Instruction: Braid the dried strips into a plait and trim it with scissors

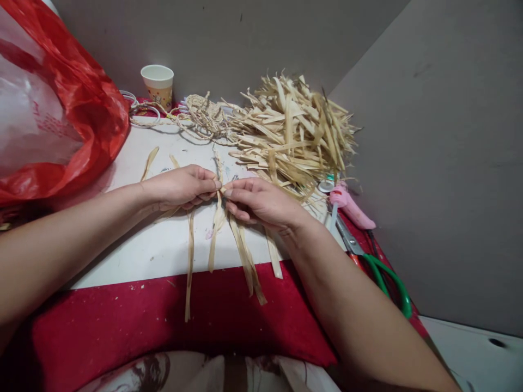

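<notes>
My left hand [190,186] and my right hand [255,200] meet over the white board [134,261], thumbs and fingers pinched close together. Between them runs a short braid [218,163] of dry, pale straw-like strips, its plaited end pointing away from me. Loose strip ends hang toward me: one strip [190,261] below my left hand, a wider strip [218,218] in the middle, and a pair of strips [245,253] under my right hand. Both hands are closed on the strips; the exact crossing point is partly covered by my fingertips.
A big heap of dry strips [294,130] lies at the back right, with a coil of braided cord [204,117] beside it. A paper cup [158,87] stands behind. At right are a pink glue gun [353,207] and green-handled scissors [384,272]. A red plastic bag [98,103] fills the left.
</notes>
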A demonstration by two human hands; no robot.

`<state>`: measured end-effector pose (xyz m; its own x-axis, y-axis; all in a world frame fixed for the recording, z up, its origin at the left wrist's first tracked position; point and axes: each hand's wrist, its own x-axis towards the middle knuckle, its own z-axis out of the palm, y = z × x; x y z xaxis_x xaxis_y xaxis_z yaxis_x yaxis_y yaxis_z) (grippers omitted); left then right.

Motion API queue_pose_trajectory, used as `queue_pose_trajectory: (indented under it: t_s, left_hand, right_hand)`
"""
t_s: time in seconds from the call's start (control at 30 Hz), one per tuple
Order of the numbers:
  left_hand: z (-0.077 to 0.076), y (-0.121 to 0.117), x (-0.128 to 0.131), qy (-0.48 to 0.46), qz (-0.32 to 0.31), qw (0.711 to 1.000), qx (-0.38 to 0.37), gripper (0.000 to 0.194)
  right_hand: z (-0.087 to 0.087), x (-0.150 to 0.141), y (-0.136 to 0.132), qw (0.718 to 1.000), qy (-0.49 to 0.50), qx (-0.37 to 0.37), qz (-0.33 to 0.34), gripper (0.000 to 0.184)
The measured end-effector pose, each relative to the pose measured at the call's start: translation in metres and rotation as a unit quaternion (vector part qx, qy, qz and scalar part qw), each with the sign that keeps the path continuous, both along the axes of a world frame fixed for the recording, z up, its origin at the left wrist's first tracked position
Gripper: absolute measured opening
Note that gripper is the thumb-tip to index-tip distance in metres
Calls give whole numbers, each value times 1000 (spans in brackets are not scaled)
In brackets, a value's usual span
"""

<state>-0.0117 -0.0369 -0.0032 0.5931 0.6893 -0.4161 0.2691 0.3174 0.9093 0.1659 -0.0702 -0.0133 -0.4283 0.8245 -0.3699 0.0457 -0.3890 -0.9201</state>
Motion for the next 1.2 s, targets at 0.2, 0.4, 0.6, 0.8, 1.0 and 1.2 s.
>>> queue_pose_trajectory:
  t_s: [0.2, 0.4, 0.6, 0.8, 1.0, 1.2]
  left_hand:
    - [-3, -2, 1, 55, -12, 994, 89, 31]
    - [-2, -2, -1, 58, -38, 994, 85, 27]
    - [-1, -3, -2, 91, -51, 981, 165, 24]
    - [2, -7, 0, 126, -31, 971, 199, 28]
    - [-3, -10, 3, 95, 10, 985, 141, 29]
    - [-4, -13, 6, 47, 46, 995, 76, 27]
  right_hand:
    - [0, -3, -2, 998, -39, 17, -50, 12]
    - [-3, -3, -4, 990, -93, 91, -63, 14]
    - [1, -4, -8, 960, -206, 162, -101, 16]
    - [6, -9, -12, 932, -285, 204, -88, 19]
    - [11, -16, -23, 946, -266, 161, -92, 22]
    - [-1, -20, -31, 914, -316, 232, -102, 28]
